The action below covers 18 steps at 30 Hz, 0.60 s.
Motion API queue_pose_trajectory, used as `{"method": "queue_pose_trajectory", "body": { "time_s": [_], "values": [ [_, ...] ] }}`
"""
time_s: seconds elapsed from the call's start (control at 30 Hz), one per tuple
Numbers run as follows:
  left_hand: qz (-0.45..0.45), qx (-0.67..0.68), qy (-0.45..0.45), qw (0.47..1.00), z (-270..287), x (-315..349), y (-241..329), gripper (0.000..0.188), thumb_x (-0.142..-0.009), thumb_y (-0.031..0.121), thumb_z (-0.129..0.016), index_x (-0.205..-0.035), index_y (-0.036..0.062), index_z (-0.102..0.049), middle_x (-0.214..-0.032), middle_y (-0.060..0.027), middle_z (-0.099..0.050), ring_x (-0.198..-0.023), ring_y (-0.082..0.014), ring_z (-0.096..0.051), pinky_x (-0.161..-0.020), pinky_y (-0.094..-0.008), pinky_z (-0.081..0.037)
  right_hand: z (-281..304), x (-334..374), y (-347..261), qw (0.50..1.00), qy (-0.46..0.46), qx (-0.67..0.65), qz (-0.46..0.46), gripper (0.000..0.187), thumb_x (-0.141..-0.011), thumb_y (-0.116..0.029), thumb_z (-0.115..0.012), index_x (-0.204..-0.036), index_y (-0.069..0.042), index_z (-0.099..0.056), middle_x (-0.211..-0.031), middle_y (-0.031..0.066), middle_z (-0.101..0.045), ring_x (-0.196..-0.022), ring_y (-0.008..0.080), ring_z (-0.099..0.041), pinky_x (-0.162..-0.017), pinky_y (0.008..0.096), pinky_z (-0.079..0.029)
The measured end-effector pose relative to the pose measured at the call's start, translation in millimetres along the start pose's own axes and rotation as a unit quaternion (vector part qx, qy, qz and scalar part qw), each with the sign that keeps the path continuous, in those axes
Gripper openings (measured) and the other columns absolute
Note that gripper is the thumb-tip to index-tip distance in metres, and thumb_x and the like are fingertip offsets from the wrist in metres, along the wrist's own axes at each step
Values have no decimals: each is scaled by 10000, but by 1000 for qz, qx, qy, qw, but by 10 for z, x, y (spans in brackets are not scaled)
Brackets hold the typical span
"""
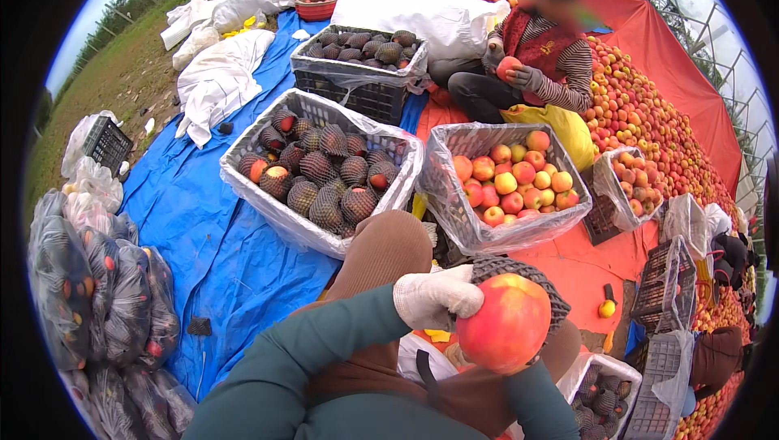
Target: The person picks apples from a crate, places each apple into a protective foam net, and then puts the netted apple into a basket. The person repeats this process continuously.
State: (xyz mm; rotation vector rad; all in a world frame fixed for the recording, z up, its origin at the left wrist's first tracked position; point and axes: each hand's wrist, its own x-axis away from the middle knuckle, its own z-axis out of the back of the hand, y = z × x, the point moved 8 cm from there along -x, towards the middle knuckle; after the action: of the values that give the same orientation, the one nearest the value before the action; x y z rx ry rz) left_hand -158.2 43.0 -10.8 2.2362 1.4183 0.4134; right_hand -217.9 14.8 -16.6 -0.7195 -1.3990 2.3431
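A large red-and-yellow apple (505,324) is held up over my lap, close to the camera. A dark foam net (527,271) lies round its far and right side. My left hand (438,300), in a white glove, is closed at the apple's upper left edge and pinches the net there, its thumb side touching the apple. My right forearm, in a teal sleeve, rises from below to the apple. The right hand is hidden behind the apple, so its fingers cannot be made out.
Before my knees stands a lined crate (235,166) of netted apples; right of it, a lined crate (454,233) of bare apples. Another netted crate (353,93) is behind. A co-worker (552,59) holds an apple beside a big apple heap (649,107). Filled bags (122,302) stand left on blue tarp (211,237).
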Motion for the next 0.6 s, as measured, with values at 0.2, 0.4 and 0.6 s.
{"method": "queue_pose_trajectory", "body": {
  "time_s": [0.2,0.4,0.6],
  "values": [
    [-25,-170,4,985,-209,347,213,994,-517,349,-855,-1296,-13,-355,-1249,-112,-470,-1147,-187,-452,-984,-339,-358,506,85,38,881,163,-408,-174,107,-749,61,-510,-810,-25,-493,-895,86,-559,-764,106,-536,-671,219,-453],
    [-199,-412,237,857,-22,309,882,808,-614,200,-770,-1289,9,-368,-1182,-121,-501,-1090,-170,-492,-958,-318,-392,845,-206,-678,959,270,-59,62,210,-672,79,-592,-768,-35,-443,-813,88,-490,-620,114,-470,-532,236,-401],
    [-282,-474,400,732,935,586,1677,662,-659,106,-686,-1259,21,-420,-1121,-134,-533,-1013,-175,-541,-896,-308,-448,-28,-736,-517,962,-89,219,140,202,-648,-51,-711,-750,-49,-536,-704,98,-572,-577,250,-559,-511,322,-437]
  ]
}}
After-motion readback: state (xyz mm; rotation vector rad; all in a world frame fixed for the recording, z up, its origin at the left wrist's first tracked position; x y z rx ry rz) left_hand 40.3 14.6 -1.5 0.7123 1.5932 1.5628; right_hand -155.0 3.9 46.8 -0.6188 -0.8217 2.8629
